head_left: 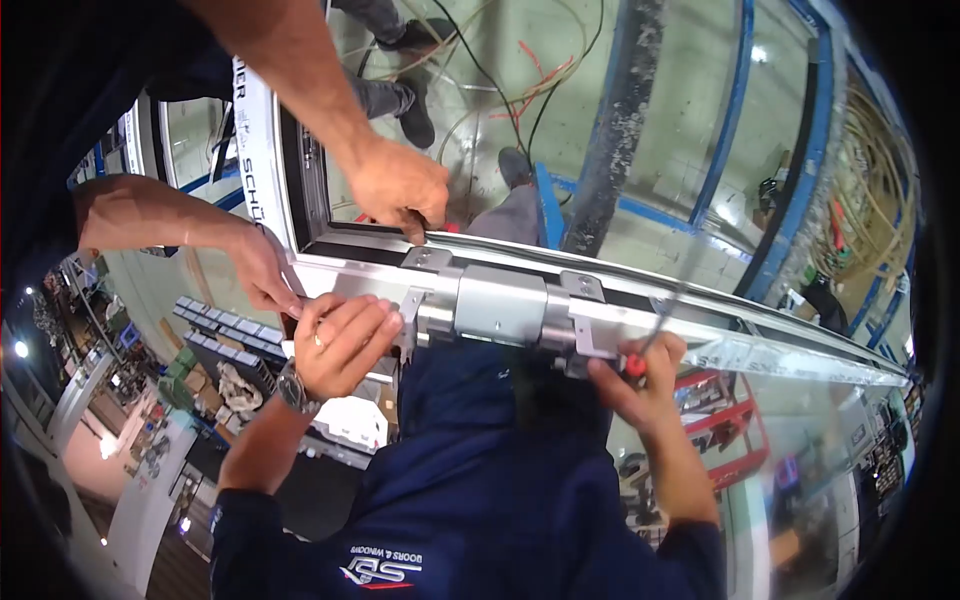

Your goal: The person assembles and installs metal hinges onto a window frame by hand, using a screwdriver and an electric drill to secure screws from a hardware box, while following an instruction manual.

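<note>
A silver door hinge with a thick central barrel sits along the edge of a door frame profile. My left hand, wearing a ring and a watch, has its fingers curled against the left end of the hinge, at a small metal plate. In my right hand is a screwdriver with a red handle; its thin shaft points up and away. My right thumb is by the hinge's right bracket. A co-worker's hand points down at the upper left plate, and their other hand rests on the frame corner.
Blue metal racks stand beyond the frame. Cables lie on the floor near another person's shoes. A red rack is at the lower right, and parts trays are at the left.
</note>
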Demonstrator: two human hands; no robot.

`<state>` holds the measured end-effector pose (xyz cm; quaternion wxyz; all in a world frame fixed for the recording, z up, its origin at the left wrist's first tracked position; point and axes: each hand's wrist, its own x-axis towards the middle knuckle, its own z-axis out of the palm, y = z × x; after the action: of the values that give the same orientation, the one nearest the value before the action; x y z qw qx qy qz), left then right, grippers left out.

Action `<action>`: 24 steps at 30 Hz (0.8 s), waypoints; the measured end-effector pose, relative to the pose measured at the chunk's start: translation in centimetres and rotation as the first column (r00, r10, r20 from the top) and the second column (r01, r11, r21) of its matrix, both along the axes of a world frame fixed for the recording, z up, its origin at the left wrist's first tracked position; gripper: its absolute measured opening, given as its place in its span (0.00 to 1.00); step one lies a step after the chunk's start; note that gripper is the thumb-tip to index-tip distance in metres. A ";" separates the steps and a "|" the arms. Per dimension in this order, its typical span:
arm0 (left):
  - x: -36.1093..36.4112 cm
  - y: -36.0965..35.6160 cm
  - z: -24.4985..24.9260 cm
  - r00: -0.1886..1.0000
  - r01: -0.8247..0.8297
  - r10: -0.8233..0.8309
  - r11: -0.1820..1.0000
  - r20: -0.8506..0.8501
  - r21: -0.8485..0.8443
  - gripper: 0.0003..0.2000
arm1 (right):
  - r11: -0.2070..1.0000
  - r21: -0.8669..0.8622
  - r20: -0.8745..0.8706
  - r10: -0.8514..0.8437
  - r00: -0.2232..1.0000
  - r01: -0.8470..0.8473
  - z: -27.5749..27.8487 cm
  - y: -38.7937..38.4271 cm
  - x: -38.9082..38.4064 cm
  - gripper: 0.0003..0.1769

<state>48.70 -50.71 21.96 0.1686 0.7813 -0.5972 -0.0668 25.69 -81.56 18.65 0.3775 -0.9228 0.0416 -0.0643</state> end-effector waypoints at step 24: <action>-0.9 -3.0 -1.5 0.910 -0.291 0.168 0.910 -0.379 -0.294 0.22 | 0.980 -0.001 0.142 -0.198 0.970 0.200 1.2 2.6 3.4 0.34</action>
<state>47.84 -53.74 20.46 0.4116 0.7812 -0.4630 -0.0768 29.05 -79.01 19.85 0.3640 -0.9101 0.1067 -0.1672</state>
